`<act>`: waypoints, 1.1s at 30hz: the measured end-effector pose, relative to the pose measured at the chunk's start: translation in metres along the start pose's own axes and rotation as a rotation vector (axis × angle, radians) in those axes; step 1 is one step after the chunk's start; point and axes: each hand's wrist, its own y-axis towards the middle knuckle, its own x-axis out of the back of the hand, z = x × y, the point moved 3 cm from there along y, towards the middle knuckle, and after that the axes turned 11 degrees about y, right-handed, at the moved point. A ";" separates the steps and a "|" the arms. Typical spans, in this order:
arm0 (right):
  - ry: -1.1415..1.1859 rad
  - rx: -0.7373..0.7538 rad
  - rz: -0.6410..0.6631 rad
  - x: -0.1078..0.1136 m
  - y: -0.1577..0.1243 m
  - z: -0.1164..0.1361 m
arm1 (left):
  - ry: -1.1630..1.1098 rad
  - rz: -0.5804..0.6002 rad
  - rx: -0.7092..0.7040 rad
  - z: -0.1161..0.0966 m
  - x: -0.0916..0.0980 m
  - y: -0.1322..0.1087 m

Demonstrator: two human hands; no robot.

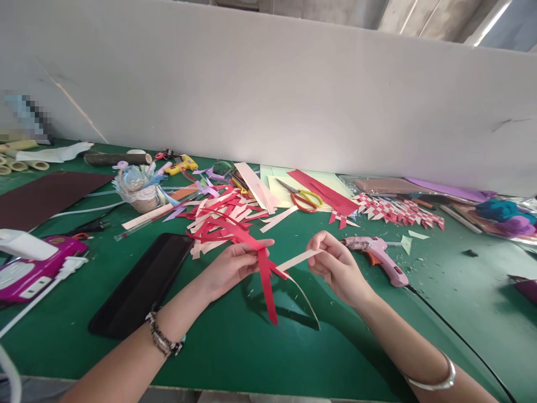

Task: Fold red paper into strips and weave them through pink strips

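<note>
My left hand (232, 264) pinches a bunch of red paper strips (265, 280) that hang down above the green table (235, 347). My right hand (335, 266) pinches one end of a cream paper strip (298, 259) whose other end crosses the red ones near my left fingers. Both hands are held a little above the table, close together. A heap of loose red and cream strips (222, 218) lies just behind my left hand.
A pink glue gun (380, 254) lies right of my right hand. A black tray (142, 282) sits at left, a purple device (33, 266) beyond it. Scissors (302, 197), a woven red-and-white strip piece (396, 211), a basket (140, 193) and a yellow glue gun (182, 165) lie farther back.
</note>
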 end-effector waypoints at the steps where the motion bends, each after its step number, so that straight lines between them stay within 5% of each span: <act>1: 0.023 -0.015 0.023 -0.001 -0.002 0.003 | -0.027 -0.005 -0.009 0.000 0.000 0.001; 9: -0.157 -0.052 0.229 -0.013 -0.014 0.004 | -0.231 -0.065 -0.045 -0.002 -0.008 0.003; 18: -0.333 -0.052 0.314 -0.025 -0.016 -0.009 | -0.321 -0.054 -0.093 -0.004 -0.013 0.003; 33: -0.527 0.076 0.309 -0.020 -0.014 -0.002 | 0.605 -0.184 -0.166 -0.007 -0.018 -0.003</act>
